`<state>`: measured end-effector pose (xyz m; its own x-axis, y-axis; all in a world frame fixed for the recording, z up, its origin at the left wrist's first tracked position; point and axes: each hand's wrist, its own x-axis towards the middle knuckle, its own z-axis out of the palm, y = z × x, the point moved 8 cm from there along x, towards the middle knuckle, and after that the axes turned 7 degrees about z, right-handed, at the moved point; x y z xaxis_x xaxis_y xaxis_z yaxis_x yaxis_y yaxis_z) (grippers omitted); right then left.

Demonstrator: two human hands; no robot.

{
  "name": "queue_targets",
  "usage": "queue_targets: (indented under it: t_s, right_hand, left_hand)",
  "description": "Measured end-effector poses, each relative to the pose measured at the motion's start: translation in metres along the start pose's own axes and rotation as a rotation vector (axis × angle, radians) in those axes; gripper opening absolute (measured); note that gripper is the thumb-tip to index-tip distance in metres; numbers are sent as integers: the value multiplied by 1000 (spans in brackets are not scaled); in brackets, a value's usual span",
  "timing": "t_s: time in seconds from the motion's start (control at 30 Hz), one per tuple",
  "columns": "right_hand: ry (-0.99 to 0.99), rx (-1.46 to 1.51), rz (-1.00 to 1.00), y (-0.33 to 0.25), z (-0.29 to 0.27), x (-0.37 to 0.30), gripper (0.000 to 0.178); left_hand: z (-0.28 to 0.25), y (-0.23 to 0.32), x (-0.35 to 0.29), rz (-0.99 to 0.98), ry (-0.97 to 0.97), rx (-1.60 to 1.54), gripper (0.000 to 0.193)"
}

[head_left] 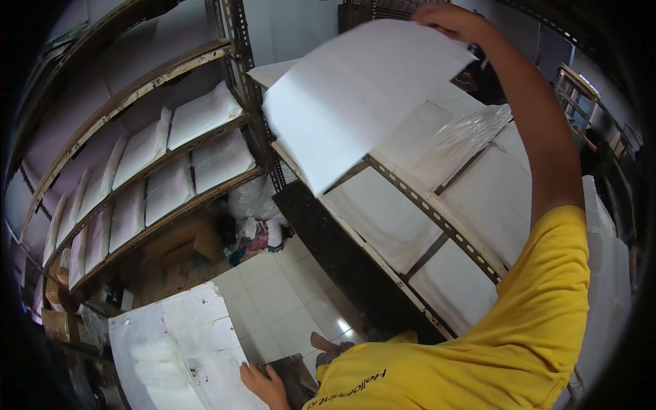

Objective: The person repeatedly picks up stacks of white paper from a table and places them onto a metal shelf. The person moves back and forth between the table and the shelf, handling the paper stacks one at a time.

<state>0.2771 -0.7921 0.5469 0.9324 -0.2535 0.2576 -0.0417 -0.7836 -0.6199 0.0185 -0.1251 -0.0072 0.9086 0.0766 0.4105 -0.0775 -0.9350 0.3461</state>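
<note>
Head view: my right hand (454,22) is pinching the white sheet (362,96) by its far edge around 1 o'clock, sheet spread across 12 above the rack (393,176). I'd go light, no creases, and clear that drooping corner. Left hand's (265,387) fingers sit slightly apart on the white board (205,324), 7 o'clock; can't tell if they're gripping.

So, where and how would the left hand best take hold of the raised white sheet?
Probably at the near corner of the raised white sheet, pinched lightly, with the left hand coming from the near side: that corner juts out to a point and looks free, while the right hand holds the far edge.
</note>
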Motion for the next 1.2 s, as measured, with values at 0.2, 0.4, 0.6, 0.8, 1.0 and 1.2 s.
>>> queue_targets:
  t_s: [0.2, 0.4, 0.6, 0.8, 1.0, 1.2]
  right_hand:
    - [442, 202, 452, 173, -98, -58, 12]
    - [458, -202, 798, 290, -110, -81, 15]
    - [547, -271, 867, 293, -97, -100, 15]
    - [307, -750, 827, 278, -97, -95, 14]
    - [341, -907, 756, 234, -78, -98, 24]
    - [175, -631, 223, 114, -27, -44, 24]
  left_hand:
    - [8, 12, -5, 84, -113, 123, 40]
    - [4, 22, 3, 91, -112, 132, 38]
    - [0, 23, 2, 48, -151, 135, 36]
    - [2, 21, 0, 78, -103, 122, 35]
    - [-2, 18, 1, 67, -97, 116, 33]
    - [11, 0, -4, 42, -23, 78, 31]
